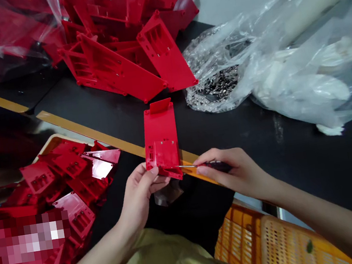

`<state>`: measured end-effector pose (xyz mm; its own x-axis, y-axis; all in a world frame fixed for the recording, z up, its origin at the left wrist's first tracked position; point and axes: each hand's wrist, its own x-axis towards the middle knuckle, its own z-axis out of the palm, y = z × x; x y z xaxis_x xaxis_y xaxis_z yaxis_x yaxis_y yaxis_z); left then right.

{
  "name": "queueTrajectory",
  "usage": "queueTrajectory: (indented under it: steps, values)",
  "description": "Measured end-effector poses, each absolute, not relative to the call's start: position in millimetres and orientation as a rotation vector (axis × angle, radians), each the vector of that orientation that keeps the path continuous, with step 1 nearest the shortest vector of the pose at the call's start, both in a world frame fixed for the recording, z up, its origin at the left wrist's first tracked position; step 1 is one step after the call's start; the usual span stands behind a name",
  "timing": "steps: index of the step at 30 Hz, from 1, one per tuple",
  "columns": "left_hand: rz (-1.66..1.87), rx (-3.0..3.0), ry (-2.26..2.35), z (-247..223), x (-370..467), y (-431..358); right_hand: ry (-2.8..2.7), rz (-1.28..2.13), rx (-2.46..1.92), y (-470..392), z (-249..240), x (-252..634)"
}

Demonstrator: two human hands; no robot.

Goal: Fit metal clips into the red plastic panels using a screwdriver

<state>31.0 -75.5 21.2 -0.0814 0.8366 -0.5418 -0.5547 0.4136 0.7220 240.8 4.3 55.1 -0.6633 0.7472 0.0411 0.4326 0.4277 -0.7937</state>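
My left hand grips the lower left corner of a red plastic panel, thumb on top and fingers beneath. This panel has a raised rectangular section near its lower end and a small flap at its far end. My right hand is closed around the dark handle of a small screwdriver-like tool. Its thin metal shaft points left, and the tip touches or lies just over the panel's lower edge. What exactly the tip meets is too small to tell.
Many similar red panels are piled at the back of the black table. A clear bag of small metal pieces lies at the right. More panels fill a bin at lower left. Orange baskets stand below.
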Motion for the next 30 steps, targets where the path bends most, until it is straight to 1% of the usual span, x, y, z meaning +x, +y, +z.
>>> queueTrajectory:
  steps: [2, 4, 7, 8, 9, 11, 14, 17, 22, 30]
  values:
    - [1.173, 0.423, 1.239, 15, 29, -79, -2.334, 1.079, -0.959, 4, 53, 240]
    - [1.31, 0.662, 1.411, 6, 24, -83, -2.379, 1.054, -0.938, 6, 53, 240]
    - [1.691, 1.433, 1.666, -2, 10, -83, -2.436, 1.02, -0.915, 10, 53, 238]
    - [1.711, 1.73, 1.654, -2, 4, -80, -2.448, 1.014, -0.906, 11, 53, 237]
    - [1.643, 1.979, 1.587, 0, -2, -75, -2.458, 1.009, -0.897, 13, 54, 236]
    - [1.392, 2.264, 1.403, 7, -12, -61, -2.475, 0.992, -0.877, 15, 54, 236]
    - [1.1, 2.405, 1.157, 19, -20, -41, -2.509, 0.923, -0.856, 17, 54, 235]
    - [1.024, 2.36, 1.018, 29, -22, -27, -2.549, 0.828, -0.861, 16, 53, 235]
    - [0.957, 2.289, 1.059, 42, -22, -12, -2.538, 0.808, -0.862, 18, 53, 235]
    - [0.546, 2.45, 1.025, 65, -24, 27, -2.562, 0.755, -0.846, 19, 52, 233]
